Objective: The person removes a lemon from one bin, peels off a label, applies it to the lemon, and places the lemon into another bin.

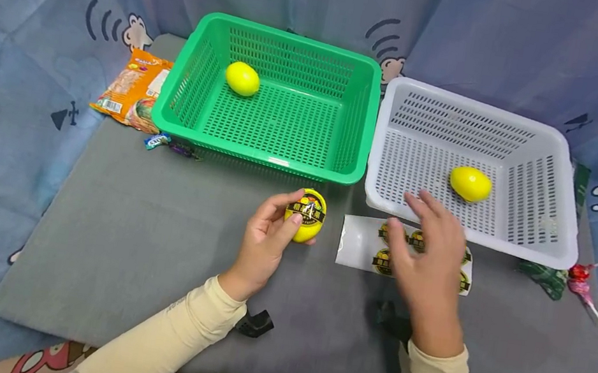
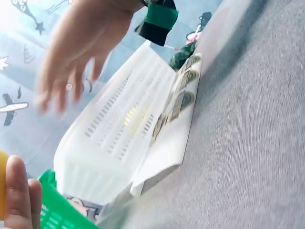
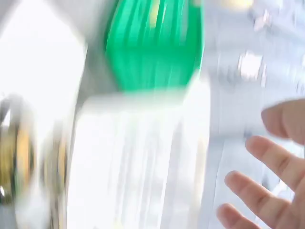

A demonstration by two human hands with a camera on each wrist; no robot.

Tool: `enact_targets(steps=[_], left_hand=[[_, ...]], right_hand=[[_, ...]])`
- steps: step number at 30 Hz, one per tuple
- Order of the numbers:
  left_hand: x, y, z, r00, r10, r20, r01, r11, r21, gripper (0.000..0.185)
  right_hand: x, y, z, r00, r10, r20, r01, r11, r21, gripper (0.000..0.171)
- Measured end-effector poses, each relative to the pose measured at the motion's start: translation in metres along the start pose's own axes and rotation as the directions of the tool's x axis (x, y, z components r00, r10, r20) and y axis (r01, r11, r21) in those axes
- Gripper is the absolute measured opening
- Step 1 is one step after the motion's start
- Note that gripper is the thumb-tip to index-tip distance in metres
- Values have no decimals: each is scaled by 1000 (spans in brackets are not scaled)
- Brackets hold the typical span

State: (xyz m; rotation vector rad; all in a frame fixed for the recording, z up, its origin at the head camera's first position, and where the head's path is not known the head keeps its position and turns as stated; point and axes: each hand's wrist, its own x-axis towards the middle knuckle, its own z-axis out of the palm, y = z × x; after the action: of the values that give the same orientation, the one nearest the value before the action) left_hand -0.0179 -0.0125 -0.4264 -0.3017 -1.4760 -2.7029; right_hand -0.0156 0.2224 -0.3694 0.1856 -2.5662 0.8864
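Note:
My left hand [image 1: 266, 236] grips a yellow lemon [image 1: 304, 231] in front of the green basket; a round black-and-gold sticker [image 1: 307, 207] lies on the lemon's upper face. Only its fingers [image 2: 18, 191] and an edge of the lemon show in the left wrist view. My right hand [image 1: 429, 264] is over the sticker sheet [image 1: 360, 241] near the white basket's front rim, fingers spread and holding nothing. It is blurred in the left wrist view. Round stickers in rows remain on the white sheet, partly hidden by that hand. Another lemon [image 1: 470, 184] lies in the white basket [image 1: 563, 242].
The green basket [image 1: 257, 153] holds one lemon [image 1: 242, 79] at its left. An orange snack bag [image 1: 130, 90] and small wrapped candies [image 1: 157, 140] lie to its left. Lollipops [image 1: 580, 283] and a dark green packet [image 1: 549, 279] sit by the white basket's right corner.

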Motion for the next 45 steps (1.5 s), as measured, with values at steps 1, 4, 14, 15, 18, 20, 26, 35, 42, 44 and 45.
enact_targets(steps=[1,4,14,15,18,20,26,35,42,44,45], left_hand=[[1,0,-1,1000,-5,-4,5,1000,10,42],[5,0,-3,1000,-27,-7,28,999,33,44],[47,16,36,985,-27,171,1,989,147,41],[55,18,48,978,-32,207,-11,979,203,40],[79,16,86,954,-64,293,-74,897,435,36],[97,5,110,944,-115,310,-81,828,555,37],[138,-38,151,884,-378,275,-16,564,826,50],[133,-20,121,865,-305,399,-53,734,677,47],[75,14,48,950,-152,274,-9,862,506,12],[58,19,27,967,-161,198,49,879,475,13],[51,20,17,973,-161,163,69,884,461,13]], right_hand=[[1,9,-8,998,41,-44,-42,998,-41,39],[0,33,-25,979,164,-119,-178,977,-120,26],[-11,61,-25,965,204,-162,-222,970,-96,21],[-10,61,-25,964,206,-167,-223,970,-94,21],[-11,61,-27,961,210,-178,-232,967,-109,22],[-10,61,-28,959,216,-184,-239,964,-117,22],[-12,60,-27,958,225,-179,-250,959,-133,23],[-5,59,-25,955,231,-187,-253,962,-100,21],[6,50,-29,934,347,-87,-356,923,-144,32],[13,39,-31,922,382,-63,-387,906,-170,36],[18,32,-30,923,381,-60,-386,908,-164,36]])
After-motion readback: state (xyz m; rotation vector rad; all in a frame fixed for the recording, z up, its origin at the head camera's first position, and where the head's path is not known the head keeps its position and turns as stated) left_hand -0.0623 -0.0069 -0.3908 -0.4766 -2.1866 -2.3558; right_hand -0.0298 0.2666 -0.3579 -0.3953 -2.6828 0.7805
